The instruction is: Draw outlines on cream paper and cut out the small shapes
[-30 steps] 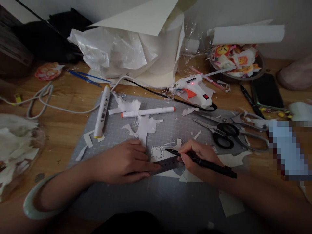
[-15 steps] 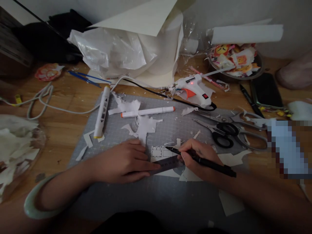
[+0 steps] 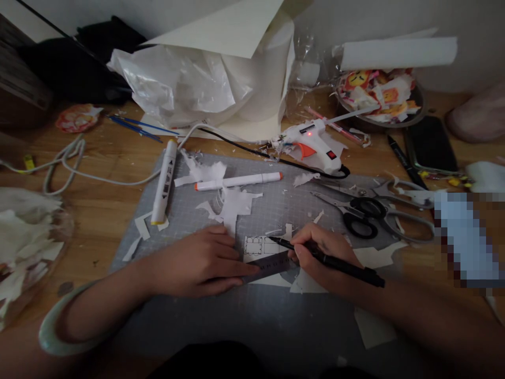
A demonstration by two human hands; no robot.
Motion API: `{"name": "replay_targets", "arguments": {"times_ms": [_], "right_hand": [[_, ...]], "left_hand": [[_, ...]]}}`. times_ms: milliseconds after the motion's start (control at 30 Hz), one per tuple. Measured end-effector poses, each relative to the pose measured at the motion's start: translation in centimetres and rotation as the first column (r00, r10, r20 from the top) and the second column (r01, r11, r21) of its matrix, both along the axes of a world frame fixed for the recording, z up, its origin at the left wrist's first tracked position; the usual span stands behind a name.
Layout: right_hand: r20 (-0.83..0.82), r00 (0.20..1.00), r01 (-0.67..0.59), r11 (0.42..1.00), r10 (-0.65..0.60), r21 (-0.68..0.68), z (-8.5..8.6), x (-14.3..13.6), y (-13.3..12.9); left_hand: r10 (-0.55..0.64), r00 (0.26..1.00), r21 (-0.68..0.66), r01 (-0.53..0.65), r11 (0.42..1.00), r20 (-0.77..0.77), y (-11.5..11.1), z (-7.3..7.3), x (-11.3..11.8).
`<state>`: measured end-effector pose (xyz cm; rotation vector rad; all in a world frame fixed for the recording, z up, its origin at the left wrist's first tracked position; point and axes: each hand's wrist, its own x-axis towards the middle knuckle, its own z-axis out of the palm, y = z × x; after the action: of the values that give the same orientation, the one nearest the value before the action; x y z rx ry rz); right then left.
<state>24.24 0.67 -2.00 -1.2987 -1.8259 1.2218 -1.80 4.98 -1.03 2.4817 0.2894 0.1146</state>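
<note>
Query: Change over the last second?
Reply: Slight. Tip of the black pen (image 3: 349, 268) has crept toward 12 o'clock and now stands at the upper line of the second box (image 3: 270, 249) on the paper (image 3: 252, 257). Contact between tip and paper: too small to tell.

Query: Grip, each side?
Reply: Right hand (image 3: 325, 250), at 3 o'clock of the drawing: fingers closed round the pen, tip aimed at 10 o'clock. Left hand (image 3: 197, 263), between 8 and 9 o'clock: wrapped round nothing, laid flattish, one finger pressing the ruler (image 3: 272, 267).

Query: Ruler shifted?
Reply: No shift noted. Lies aslant, 8 to 2 o'clock, just below the boxes, over the grey mat (image 3: 197, 326).

Query: Meaning for the work?
Reply: Judged: second box in hand. First box (image 3: 253, 246), at its 9 o'clock, has scalloped edges and looks further along. Tip sits apart from the ruler, so any stroke here seems freehand.

Query: Surroundings?
Reply: Glue gun (image 3: 317, 145) at 1 o'clock, lit; black-handled scissors (image 3: 347, 207) at 2.
</note>
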Motion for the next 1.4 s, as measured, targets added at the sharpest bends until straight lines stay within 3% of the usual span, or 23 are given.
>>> {"name": "replay_targets", "arguments": {"times_ms": [733,967,1400], "right_hand": [[-0.024,1.0,-0.002,1.0,0.002,0.019,-0.01,0.04,-0.09],[-0.13,0.988,0.079,0.995,-0.087,-0.064,-0.24,0.3,-0.23],[-0.021,1.0,0.02,1.0,-0.02,-0.013,0.0,0.24,0.15]], "left_hand": [[-0.003,1.0,0.001,0.003,1.0,0.002,0.04,0.33,0.11],[-0.009,1.0,-0.007,0.009,1.0,-0.014,0.11,0.45,0.17],[0.005,1.0,-0.014,-0.005,1.0,0.013,0.02,0.16,0.1]]}}
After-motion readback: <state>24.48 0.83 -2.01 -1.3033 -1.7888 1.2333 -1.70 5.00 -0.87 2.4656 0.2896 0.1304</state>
